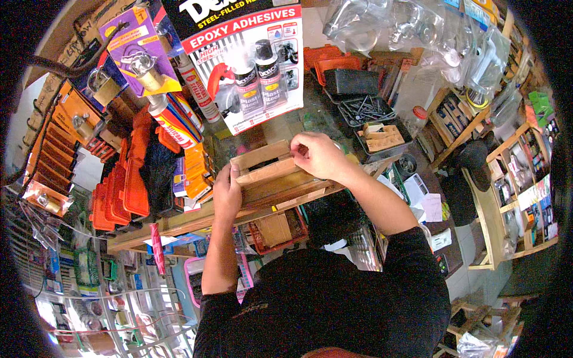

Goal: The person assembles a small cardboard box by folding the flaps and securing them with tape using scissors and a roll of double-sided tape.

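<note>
A small open cardboard box [268, 173], long and narrow, is held level over the wooden counter edge [262, 198]. My left hand [227, 192] grips its left end, with the thumb near the corner and the other fingers partly hidden. At the right end my right hand [319, 156] is closed, thumb and fingertips pinching the box's rim. Part of the inside looks dark, and its contents cannot be made out.
A card pack of adhesive [261, 80] hangs just beyond my hands. Orange plastic bins [132, 182] stand at left. At right are a black bin of nails [367, 110] and a bin with cardboard pieces [382, 137]. Clear plastic bags [394, 27] hang above.
</note>
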### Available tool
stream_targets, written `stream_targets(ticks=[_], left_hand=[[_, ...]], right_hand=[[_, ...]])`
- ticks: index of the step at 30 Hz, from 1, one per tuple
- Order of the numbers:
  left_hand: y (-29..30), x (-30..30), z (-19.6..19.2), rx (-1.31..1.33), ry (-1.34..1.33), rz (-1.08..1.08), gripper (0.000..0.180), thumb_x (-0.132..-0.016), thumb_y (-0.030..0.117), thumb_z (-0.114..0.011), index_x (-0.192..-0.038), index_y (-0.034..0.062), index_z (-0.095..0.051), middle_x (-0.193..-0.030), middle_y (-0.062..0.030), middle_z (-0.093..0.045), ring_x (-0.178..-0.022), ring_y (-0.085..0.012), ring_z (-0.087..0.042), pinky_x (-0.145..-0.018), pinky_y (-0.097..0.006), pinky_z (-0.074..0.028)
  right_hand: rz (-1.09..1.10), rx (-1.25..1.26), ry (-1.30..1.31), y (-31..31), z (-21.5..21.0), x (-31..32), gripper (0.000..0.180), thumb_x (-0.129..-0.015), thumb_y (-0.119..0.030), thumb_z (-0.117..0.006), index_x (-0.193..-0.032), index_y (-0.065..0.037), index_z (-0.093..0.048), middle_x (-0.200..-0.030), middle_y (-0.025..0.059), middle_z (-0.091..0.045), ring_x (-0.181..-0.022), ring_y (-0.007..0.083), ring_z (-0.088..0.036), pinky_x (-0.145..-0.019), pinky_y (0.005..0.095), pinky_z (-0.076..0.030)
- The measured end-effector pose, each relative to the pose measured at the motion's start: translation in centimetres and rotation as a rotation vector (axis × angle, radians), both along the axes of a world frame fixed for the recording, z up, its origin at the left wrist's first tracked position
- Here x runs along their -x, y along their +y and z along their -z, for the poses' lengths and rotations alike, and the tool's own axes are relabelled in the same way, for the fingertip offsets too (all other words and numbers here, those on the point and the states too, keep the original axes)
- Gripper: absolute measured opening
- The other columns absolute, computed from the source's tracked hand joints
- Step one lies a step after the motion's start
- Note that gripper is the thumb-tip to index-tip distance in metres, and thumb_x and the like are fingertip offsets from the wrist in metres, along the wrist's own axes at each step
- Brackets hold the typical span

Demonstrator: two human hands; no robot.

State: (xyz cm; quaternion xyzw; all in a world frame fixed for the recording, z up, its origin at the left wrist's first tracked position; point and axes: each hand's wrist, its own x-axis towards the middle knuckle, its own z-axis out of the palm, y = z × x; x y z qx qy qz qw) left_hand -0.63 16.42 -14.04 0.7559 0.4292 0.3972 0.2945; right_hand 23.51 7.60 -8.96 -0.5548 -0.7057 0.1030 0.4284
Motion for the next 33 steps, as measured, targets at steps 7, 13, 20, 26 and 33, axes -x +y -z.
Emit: stream_targets(ticks=[7,13,20,26,33], left_hand=[[-0.3,-0.3,-0.7,-0.005,-0.033,0.017,0.043,-0.098,0.032,-0.039,-0.108,-0.0051,-0.057,-0.102,-0.0271,-0.059,-0.097,-0.0412,-0.056,-0.085,-0.041,-0.043],[0.4,-0.3,0.2,0.047,-0.019,-0.01,0.042,-0.098,0.033,-0.04,-0.106,-0.0041,-0.058,-0.1,-0.0262,-0.06,-0.095,-0.0397,-0.057,-0.083,-0.041,-0.043],[1.6,-0.3,1.7,0.033,-0.097,-0.026,0.046,-0.097,0.038,-0.041,-0.115,-0.0016,-0.056,-0.108,-0.0216,-0.06,-0.098,-0.0346,-0.057,-0.085,-0.037,-0.043],[0.0,-1.5,-0.6,0.506,-0.447,-0.007,0.042,-0.094,0.036,-0.046,-0.119,0.0036,-0.057,-0.11,-0.0095,-0.061,-0.098,-0.0201,-0.055,-0.085,-0.032,-0.043],[1.4,-1.0,0.8,0.505,-0.535,0.059,0.039,-0.092,0.033,-0.047,-0.12,0.0068,-0.057,-0.109,-0.0055,-0.061,-0.088,-0.0138,-0.055,-0.063,-0.03,-0.045]], right_hand=[[0.161,0.095,0.306,0.5,2.1,0.2,0.011,-0.08,-0.009,-0.066,-0.08,-0.002,-0.058,-0.07,0.0057,-0.063,-0.063,0.0116,-0.062,-0.056,0.0269,-0.048],[0.184,0.198,0.593,1.4,3.5,-0.1,0.013,-0.078,-0.014,-0.066,-0.078,-0.003,-0.059,-0.066,0.0074,-0.065,-0.059,0.0142,-0.063,-0.055,0.0293,-0.049],[0.199,0.223,0.78,1.8,2.9,0.6,0.013,-0.081,-0.012,-0.063,-0.078,-0.001,-0.058,-0.063,0.0076,-0.063,-0.054,0.0127,-0.061,-0.047,0.0258,-0.049],[0.191,0.241,0.867,1.2,2.6,0.3,0.012,-0.082,-0.011,-0.063,-0.08,0.0,-0.057,-0.066,0.0073,-0.062,-0.055,0.0133,-0.062,-0.047,0.0261,-0.05],[0.195,0.206,0.808,-1.4,1.6,-0.3,0.009,-0.087,-0.01,-0.06,-0.086,-0.002,-0.055,-0.075,0.006,-0.062,-0.065,0.0143,-0.063,-0.055,0.0246,-0.05]])
